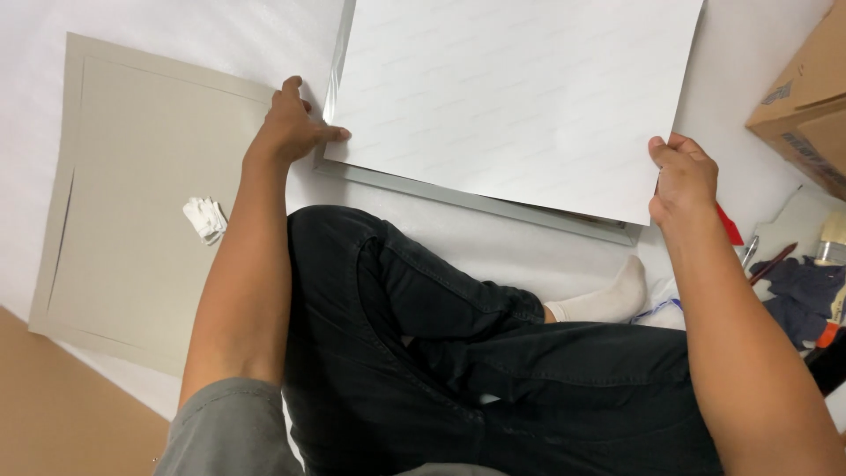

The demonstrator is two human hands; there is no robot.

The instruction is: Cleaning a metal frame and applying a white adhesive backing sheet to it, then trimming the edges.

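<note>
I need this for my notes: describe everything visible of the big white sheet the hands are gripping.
The white sheet is a large, flat, stiff-looking rectangle with faint parallel lines across a matte face. It lies tilted over a silvery frame, its top cut off by the picture edge. The left hand pinches its lower left edge; the right hand grips its lower right corner.

From my remote seat, the white sheet (520, 97) runs off the frame at 12 o'clock, so I can't see its far edge. It hides most of the silver frame (476, 201) beneath. At 3 o'clock the cardboard box (806, 106) is cropped, and the tools (775, 260) beside the dark cloth (806, 295) are too small to identify
</note>
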